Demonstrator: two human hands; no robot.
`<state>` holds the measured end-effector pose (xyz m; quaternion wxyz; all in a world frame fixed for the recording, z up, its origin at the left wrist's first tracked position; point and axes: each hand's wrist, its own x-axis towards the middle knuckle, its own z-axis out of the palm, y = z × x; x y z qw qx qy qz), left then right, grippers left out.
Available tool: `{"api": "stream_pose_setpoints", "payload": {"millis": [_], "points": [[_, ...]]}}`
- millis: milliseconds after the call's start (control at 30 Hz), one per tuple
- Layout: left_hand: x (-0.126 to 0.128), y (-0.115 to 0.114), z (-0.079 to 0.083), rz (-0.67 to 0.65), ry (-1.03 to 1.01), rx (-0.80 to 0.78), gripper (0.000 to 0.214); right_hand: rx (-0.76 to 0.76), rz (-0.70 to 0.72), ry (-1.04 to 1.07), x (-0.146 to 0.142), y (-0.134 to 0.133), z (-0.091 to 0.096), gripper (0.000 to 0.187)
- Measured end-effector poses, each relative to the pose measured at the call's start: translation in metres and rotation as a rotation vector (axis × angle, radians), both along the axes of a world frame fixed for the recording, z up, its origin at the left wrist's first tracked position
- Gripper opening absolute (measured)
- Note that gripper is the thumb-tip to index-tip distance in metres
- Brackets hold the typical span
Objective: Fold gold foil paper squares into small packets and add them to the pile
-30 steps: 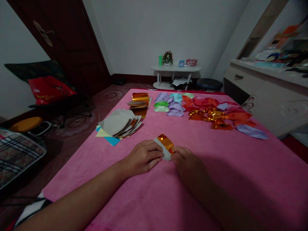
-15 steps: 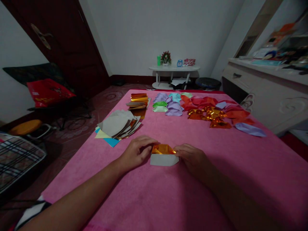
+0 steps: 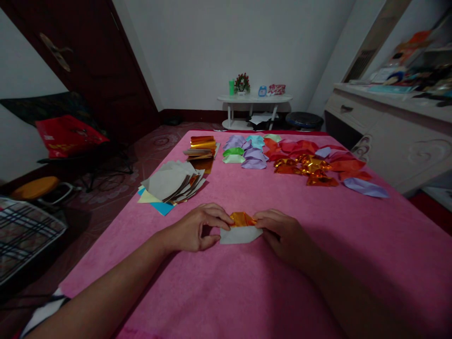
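Note:
A partly folded sheet of gold foil paper (image 3: pixel 241 235) lies on the pink cloth in front of me, with its white back toward me and the gold side showing above. My left hand (image 3: pixel 197 227) is at its left end: the fingertips press on the upper edge, and the thumb touches the lower left corner. At the right end, my right hand (image 3: pixel 282 233) pinches the paper between thumb and fingers; its fingertips are partly hidden.
White-backed sheets (image 3: pixel 169 181) are fanned out at the left, before a stack of gold foil paper (image 3: pixel 203 153). Folded purple papers (image 3: pixel 254 157), red papers (image 3: pixel 300 147) and gold foil pieces (image 3: pixel 314 165) spread along the far side. A pale drawer cabinet (image 3: pixel 381 122) stands right of the table.
My left fingers have come down onto the left end of the paper, and the thumb has dropped to its lower corner. My right hand keeps its place. The view has shifted slightly.

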<state>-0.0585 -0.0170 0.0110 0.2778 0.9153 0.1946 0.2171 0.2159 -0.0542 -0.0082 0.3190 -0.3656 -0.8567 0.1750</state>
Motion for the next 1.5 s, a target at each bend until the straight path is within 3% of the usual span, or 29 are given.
{"api": "stream_pose_setpoints", "payload": {"millis": [200, 467, 700, 1500], "points": [[-0.001, 0.002, 0.001, -0.005, -0.017, -0.043, 0.034, -0.023, -0.002, 0.022, -0.001, 0.0, 0.003, 0.024], [-0.004, 0.001, 0.004, -0.017, 0.007, -0.113, 0.049, -0.095, -0.025, 0.086, 0.001, 0.0, 0.002, 0.023], [0.004, 0.002, -0.008, 0.054, -0.118, -0.088, 0.018, -0.114, -0.015, 0.104, -0.001, 0.0, 0.006, 0.02], [0.016, 0.0, -0.01, 0.167, -0.061, -0.096, 0.021, -0.258, -0.021, 0.155, -0.006, 0.003, 0.009, 0.016]]}}
